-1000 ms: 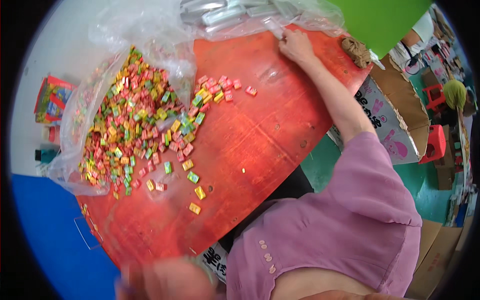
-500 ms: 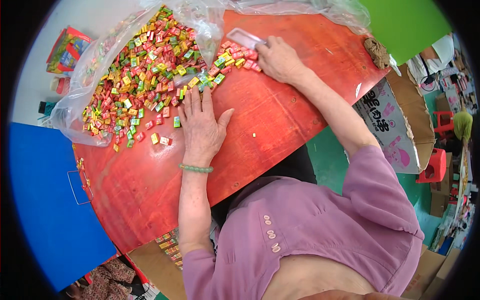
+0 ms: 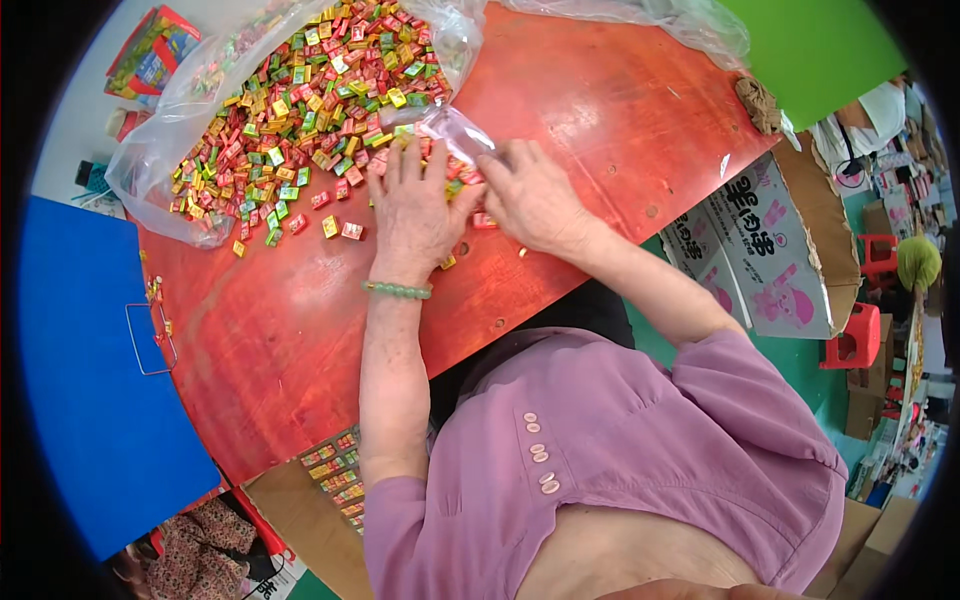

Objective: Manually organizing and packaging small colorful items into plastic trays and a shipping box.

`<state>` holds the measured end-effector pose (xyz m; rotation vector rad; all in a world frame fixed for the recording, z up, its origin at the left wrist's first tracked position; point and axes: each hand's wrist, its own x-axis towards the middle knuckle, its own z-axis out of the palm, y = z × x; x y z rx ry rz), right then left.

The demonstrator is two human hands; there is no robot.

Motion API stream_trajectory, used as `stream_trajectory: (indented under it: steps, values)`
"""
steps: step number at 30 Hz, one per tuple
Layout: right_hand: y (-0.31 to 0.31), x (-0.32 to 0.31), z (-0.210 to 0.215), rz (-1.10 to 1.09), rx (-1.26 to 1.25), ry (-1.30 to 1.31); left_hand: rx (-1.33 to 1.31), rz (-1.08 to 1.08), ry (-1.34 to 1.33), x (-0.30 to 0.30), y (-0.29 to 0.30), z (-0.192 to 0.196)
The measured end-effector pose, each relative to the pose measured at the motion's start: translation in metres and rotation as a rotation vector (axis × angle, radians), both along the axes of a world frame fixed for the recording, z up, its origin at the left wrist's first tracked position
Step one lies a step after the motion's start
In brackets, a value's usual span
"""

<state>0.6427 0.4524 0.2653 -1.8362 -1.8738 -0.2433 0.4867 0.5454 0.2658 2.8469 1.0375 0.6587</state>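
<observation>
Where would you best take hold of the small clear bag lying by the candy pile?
Probably at the small clear bag's near end, where the right hand already touches it. That end faces the person, while the far end lies against the candy pile, so come from the right.

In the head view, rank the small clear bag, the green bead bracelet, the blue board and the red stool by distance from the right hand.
From the right hand, nearest first:
1. Small clear bag, at its fingertips.
2. Green bead bracelet, on the left wrist.
3. Red stool, far right.
4. Blue board, far left.
</observation>
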Motion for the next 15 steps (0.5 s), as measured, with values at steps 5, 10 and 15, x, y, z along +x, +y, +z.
stream_trajectory:
  steps: [5,10,15]
  values:
    - [0.028,-0.039,-0.005,-0.034,0.016,0.026,-0.098,0.016,-0.103,-0.029,0.039,0.002]
    - [0.048,-0.060,0.004,0.084,0.051,0.114,-0.151,0.072,-0.270,-0.059,0.046,0.010]
    - [0.021,-0.025,0.033,0.037,0.043,0.167,0.030,0.155,-0.215,-0.034,-0.018,0.037]
